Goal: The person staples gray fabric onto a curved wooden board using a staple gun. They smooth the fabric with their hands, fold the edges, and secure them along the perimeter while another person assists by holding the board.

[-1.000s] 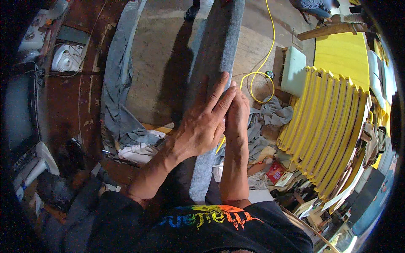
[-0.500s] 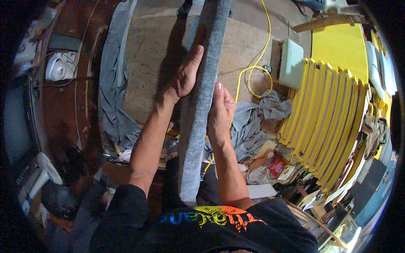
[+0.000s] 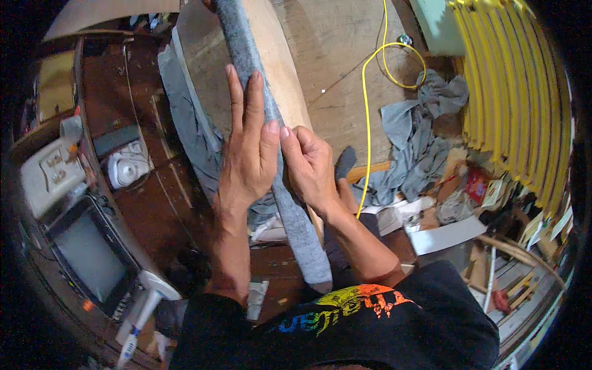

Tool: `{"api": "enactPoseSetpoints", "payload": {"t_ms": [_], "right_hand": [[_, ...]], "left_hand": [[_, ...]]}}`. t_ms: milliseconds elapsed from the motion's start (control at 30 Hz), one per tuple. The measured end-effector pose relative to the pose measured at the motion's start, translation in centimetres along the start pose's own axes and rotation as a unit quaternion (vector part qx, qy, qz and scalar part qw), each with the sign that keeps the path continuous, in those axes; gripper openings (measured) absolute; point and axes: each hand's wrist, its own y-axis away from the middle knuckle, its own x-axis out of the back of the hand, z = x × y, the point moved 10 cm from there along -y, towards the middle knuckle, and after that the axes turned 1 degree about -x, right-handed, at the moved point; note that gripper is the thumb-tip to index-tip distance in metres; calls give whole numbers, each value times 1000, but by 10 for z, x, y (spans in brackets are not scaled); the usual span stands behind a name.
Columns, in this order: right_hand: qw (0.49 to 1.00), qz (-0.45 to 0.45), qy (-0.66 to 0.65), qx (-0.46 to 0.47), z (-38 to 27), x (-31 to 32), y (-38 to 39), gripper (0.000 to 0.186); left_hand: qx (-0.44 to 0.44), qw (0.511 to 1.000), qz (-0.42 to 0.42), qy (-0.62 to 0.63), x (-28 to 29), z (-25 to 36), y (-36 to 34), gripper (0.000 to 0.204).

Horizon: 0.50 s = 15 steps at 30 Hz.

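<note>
Taking the yellow cord (image 3: pixel 367 117) as reference. The grey fabric-covered board (image 3: pixel 299 228) is left of it, slanting from the top of view down toward our shirt (image 3: pixel 345 327), narrow edge facing us, pale side (image 3: pixel 290 86) toward the cord.

Left hand (image 3: pixel 246 160), farther from the cord: fingers straight and slightly spread along the fabric, not wrapped round. Right hand (image 3: pixel 311 166), nearer the cord: thumb on the board's edge, other fingers curled; can't tell if they pinch fabric.

Risks, our read: the flat left palm gives little grip, so a sideways push could tip the board cordward. Uneven thumb pressure could wrinkle or skew the covering. Foot (image 3: pixel 346 160) sits just left of the cord; a step that way could snag it.
</note>
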Motion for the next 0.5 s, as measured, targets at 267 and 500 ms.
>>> {"api": "enactPoseSetpoints", "payload": {"t_ms": [267,500], "right_hand": [[999,3,-37,1,3,-5,3,45],[999,6,-25,19,2,-13,5,41]], "left_hand": [[147,901,129,388,-5,-54,-18,82],[141,933,107,312,-15,-50,6,78]]}}
